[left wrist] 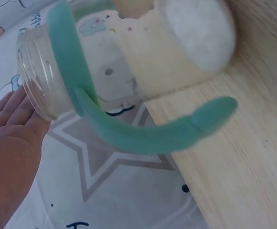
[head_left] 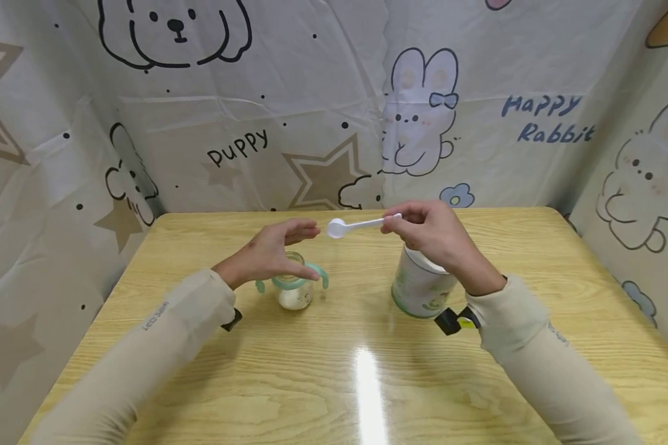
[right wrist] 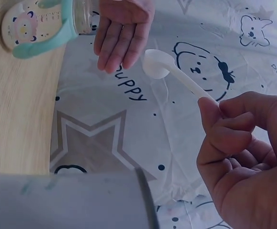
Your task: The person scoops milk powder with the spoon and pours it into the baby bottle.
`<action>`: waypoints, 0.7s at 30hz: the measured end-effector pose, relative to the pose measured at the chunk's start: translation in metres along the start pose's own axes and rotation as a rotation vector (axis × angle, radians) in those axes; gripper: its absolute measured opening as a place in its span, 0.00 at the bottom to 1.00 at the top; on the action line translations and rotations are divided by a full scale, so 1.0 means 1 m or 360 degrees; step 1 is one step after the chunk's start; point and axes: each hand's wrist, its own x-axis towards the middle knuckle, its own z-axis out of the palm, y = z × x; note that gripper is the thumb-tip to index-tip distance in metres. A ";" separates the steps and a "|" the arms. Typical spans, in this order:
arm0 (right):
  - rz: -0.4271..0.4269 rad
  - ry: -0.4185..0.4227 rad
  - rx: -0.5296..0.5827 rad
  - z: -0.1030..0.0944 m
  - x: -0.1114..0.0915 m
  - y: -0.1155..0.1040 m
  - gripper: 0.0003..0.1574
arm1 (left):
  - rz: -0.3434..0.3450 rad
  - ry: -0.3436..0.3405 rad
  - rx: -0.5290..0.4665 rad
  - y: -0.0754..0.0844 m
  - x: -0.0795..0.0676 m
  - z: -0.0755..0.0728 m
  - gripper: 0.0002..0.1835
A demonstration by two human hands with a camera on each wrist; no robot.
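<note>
My right hand (head_left: 431,235) pinches the handle end of a white measuring scoop (head_left: 336,228), held level above the table between bottle and can. Below that hand stands a white and green milk powder can (head_left: 422,281), its top partly hidden by the hand. My left hand (head_left: 269,250), fingers straight and thumb apart, is held over a lidless baby bottle (head_left: 295,296) and holds nothing. The bottle has a green collar with two handles (left wrist: 143,136) and white powder (left wrist: 200,33) at its bottom. In the right wrist view the scoop bowl (right wrist: 156,63) is close to the left fingertips.
The wooden table (head_left: 312,383) reaches back to a printed cloth (head_left: 312,111) with puppies, rabbits and stars, which also hangs at both sides. A light reflection (head_left: 370,389) lies on the table's near part.
</note>
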 end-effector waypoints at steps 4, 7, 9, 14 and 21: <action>0.0015 0.0011 0.0022 -0.007 -0.002 0.000 0.15 | -0.0031 -0.0010 -0.0007 0.006 0.005 0.003 0.52; 0.0011 0.0017 0.0052 -0.012 -0.004 0.001 0.15 | -0.0026 -0.0014 -0.0018 0.011 0.010 0.006 0.53; 0.0005 0.0021 0.0065 -0.016 -0.006 0.002 0.16 | -0.0012 -0.0019 -0.0023 0.014 0.014 0.009 0.54; -0.0016 0.0066 0.0042 -0.028 -0.011 0.007 0.17 | 0.0014 -0.0042 -0.0036 0.021 0.023 0.017 0.54; -0.0020 0.0146 -0.0013 -0.044 -0.020 0.018 0.19 | 0.0086 -0.0087 -0.0041 0.029 0.033 0.028 0.54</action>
